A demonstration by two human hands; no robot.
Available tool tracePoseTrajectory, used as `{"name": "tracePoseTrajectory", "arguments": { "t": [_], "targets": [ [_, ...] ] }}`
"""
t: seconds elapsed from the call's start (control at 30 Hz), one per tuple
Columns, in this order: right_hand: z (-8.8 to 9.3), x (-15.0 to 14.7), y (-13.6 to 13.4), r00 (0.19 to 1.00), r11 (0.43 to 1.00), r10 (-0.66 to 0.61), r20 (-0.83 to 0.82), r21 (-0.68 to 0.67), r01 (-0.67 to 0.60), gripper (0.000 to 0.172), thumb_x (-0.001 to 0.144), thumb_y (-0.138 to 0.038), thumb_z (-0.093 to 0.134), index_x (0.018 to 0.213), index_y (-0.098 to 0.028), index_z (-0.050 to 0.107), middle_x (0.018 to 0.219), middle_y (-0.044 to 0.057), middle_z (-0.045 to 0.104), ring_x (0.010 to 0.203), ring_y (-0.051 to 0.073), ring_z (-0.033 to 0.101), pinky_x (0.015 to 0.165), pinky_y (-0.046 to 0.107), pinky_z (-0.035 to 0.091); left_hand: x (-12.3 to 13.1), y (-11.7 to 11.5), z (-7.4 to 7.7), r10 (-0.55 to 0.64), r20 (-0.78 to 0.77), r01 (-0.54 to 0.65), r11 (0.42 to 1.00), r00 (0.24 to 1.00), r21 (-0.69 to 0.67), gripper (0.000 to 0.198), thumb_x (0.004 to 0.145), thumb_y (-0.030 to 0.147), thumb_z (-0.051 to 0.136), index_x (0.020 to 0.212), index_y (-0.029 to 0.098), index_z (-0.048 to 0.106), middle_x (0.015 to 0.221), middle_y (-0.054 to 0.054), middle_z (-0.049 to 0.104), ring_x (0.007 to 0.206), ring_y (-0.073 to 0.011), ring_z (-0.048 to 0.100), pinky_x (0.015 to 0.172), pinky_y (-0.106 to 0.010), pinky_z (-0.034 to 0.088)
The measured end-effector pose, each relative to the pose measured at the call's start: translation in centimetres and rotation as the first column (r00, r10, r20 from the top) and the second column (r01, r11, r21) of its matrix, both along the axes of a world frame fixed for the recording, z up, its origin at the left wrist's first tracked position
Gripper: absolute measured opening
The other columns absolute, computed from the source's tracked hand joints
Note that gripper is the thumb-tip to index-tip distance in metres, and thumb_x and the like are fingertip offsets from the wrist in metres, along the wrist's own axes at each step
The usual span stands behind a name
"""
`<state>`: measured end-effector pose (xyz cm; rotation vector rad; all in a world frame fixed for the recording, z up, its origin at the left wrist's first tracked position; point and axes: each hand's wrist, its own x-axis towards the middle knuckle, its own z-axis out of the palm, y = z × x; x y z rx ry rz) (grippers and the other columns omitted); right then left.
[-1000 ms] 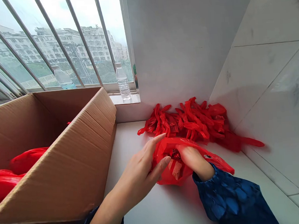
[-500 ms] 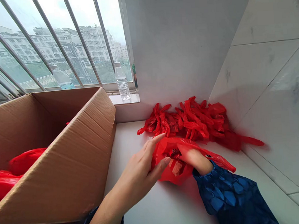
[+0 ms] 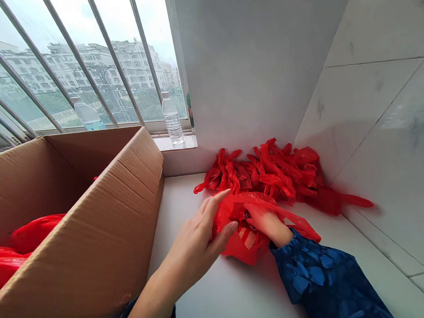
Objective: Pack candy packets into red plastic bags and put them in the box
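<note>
A red plastic bag (image 3: 255, 252) stands with its mouth open on the white surface. Inside it I see small packets (image 3: 247, 237) in red and pale tones, too small to name. My left hand (image 3: 205, 227) lies along the bag's left rim, fingers stretched out and thumb apart. Reaching into the mouth from the right, my right hand (image 3: 269, 221) has its fingertips hidden among the contents and the red film. Just behind the bag lies a heap of tied red plastic bags (image 3: 271, 172).
To the left is a large open cardboard box (image 3: 84, 250) with red bags (image 3: 39, 231) in it. A clear plastic bottle (image 3: 172, 119) stands on the window sill, and another bottle (image 3: 87, 114) shows behind the box. Walls close off the back and right.
My right hand has shifted slightly left and up inside the bag, and the bag's loose handle at the right has moved left with it. My left hand is almost unmoved.
</note>
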<state>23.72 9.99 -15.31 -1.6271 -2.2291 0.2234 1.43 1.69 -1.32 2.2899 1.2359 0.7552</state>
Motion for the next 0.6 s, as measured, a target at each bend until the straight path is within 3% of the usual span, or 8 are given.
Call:
{"name": "tracePoseTrajectory", "arguments": {
  "t": [0.13,0.23,0.37,0.5,0.6],
  "targets": [
    [3.6,-0.2,-1.4,1.0,0.996,0.024,0.009,-0.084,-0.023,0.029,0.085,-0.014,0.065,0.114,-0.017,0.065,0.114,0.013,0.072,0.109,0.029,0.066,0.093,0.037,0.049,-0.2,0.6,-0.2,0.073,-0.009,-0.072,0.996,0.997,0.06,0.051,0.098,0.04,0.051,0.148,0.032,0.041,0.13,-0.011,0.06,0.063,-0.013,0.062,0.063,-0.027,0.05],
    [7.2,-0.4,-3.3,0.992,0.989,0.085,-0.088,-0.111,-0.095,0.012,0.088,-0.023,0.066,0.099,-0.019,0.063,0.094,0.006,0.073,0.088,0.022,0.069,0.075,0.029,0.049,-0.3,1.2,-0.5,0.105,-0.035,-0.101,0.992,0.994,0.08,0.047,0.099,0.04,0.049,0.145,0.032,0.043,0.138,-0.012,0.054,0.056,-0.0098,0.056,0.061,-0.028,0.048],
    [10.6,-1.0,-5.6,0.816,0.941,0.276,-0.507,-0.028,-0.336,0.011,0.09,-0.029,0.067,0.096,-0.022,0.06,0.091,0.0,0.067,0.077,0.015,0.063,0.068,0.026,0.048,-0.3,1.7,-0.8,0.068,-0.102,-0.063,0.997,0.992,0.054,0.03,0.101,0.044,0.045,0.119,0.028,0.062,0.118,-0.005,0.064,0.058,-0.0109,0.057,0.058,-0.025,0.043],
    [11.1,-1.3,-6.5,0.735,0.941,0.29,-0.613,0.041,-0.337,0.018,0.088,-0.03,0.07,0.103,-0.024,0.061,0.098,0.001,0.069,0.088,0.017,0.065,0.076,0.029,0.051,0.0,1.8,-0.5,-0.016,-0.069,0.015,1.0,0.997,-0.018,0.037,0.102,0.045,0.044,0.084,0.021,0.065,0.078,-0.001,0.065,0.063,-0.0139,0.058,0.055,-0.023,0.039],
    [11.0,-1.1,-6.5,0.704,0.941,0.28,-0.653,0.042,-0.336,0.029,0.086,-0.031,0.074,0.112,-0.025,0.063,0.111,0.002,0.07,0.103,0.021,0.065,0.087,0.034,0.051,0.1,1.8,-0.2,-0.003,-0.014,0.003,1.0,1.0,0.007,0.037,0.101,0.043,0.047,0.077,0.018,0.062,0.071,-0.001,0.064,0.059,-0.0126,0.055,0.053,-0.022,0.038]
  ]
}}
